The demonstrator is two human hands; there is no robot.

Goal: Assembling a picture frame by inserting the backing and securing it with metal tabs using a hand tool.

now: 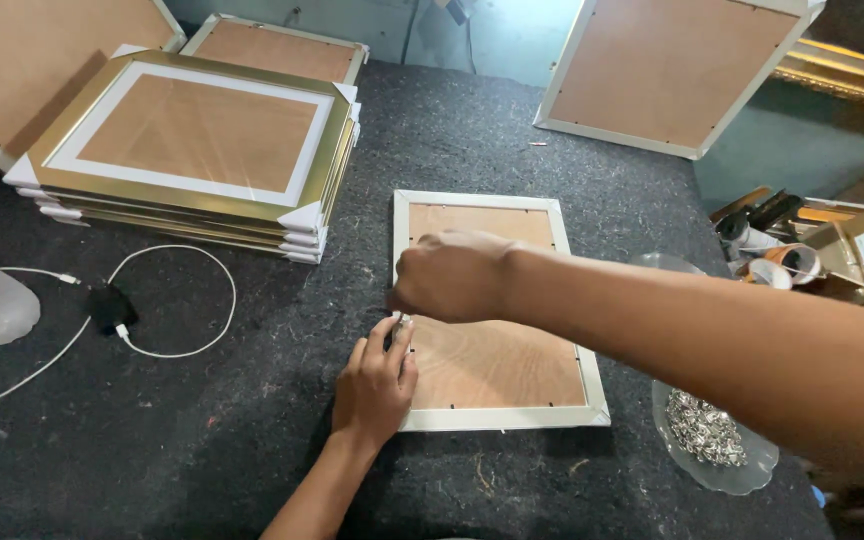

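Note:
A small white picture frame [500,418] lies face down on the dark felt table, its brown backing board [497,360] showing. My left hand [376,385] rests on the frame's left edge, fingers pinching a small metal piece at the rail. My right hand [449,276] reaches across from the right and hovers closed over the same left edge, just above the left hand. What it grips is hidden under the fingers.
A stack of gold and white frames [192,140] sits at the back left. A larger white frame [667,75] leans at the back right. A glass dish of small metal clips [709,437] is at the right. A white cable [167,300] lies at the left.

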